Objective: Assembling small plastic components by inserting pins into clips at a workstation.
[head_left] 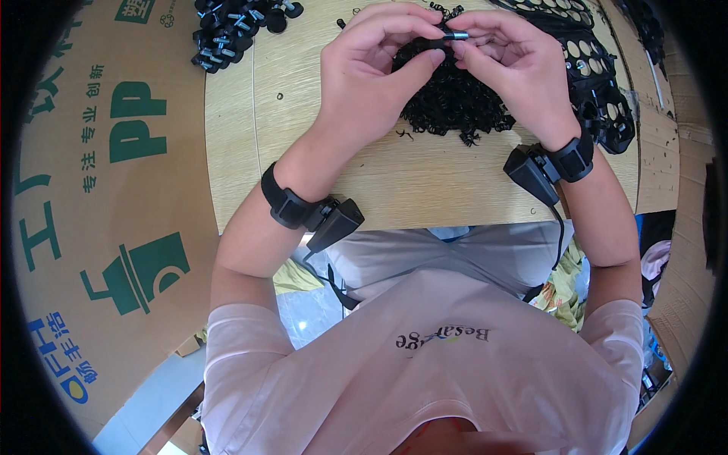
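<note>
Metal stud (456, 36), likely light, rigid and slick, sits above the heap of black curled pieces (459, 106). Left hand (371, 72) and right hand (519, 64) pinch it, fingers nearly closed; its ends should grip best.

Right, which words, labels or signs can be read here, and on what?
Cardboard panel: large green lettering and symbols, blue lettering with a round logo; not copied out.
Same panel, top: small green lettering, too small to read.
Pale pink T-shirt: dark chest lettering, partly unclear.

Free passage over the near tabletop (425, 189), black curly pile (462, 110) in the way beyond
</note>
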`<move>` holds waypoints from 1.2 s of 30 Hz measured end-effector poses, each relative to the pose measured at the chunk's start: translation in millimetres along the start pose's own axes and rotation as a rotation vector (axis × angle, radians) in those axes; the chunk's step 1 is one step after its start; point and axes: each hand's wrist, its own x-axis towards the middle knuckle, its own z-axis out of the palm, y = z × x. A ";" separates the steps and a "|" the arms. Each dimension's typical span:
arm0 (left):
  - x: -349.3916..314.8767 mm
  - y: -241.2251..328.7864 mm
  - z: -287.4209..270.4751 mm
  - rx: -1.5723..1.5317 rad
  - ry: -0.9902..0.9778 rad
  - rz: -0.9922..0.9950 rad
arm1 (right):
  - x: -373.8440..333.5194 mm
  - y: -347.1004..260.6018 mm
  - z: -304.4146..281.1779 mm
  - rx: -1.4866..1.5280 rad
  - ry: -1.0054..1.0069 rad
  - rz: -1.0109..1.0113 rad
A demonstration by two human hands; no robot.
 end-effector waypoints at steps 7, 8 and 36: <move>2.8 -21.4 -15.5 0.066 -0.183 0.162 | -0.2 3.4 -2.6 -0.027 -0.032 -0.011; -3.2 -25.6 -17.8 0.069 -0.182 0.162 | 0.5 2.7 -2.9 -0.012 -0.052 0.005; -1.3 -2.3 -0.8 -0.093 0.066 -0.088 | 3.0 -12.5 0.6 0.001 0.036 0.148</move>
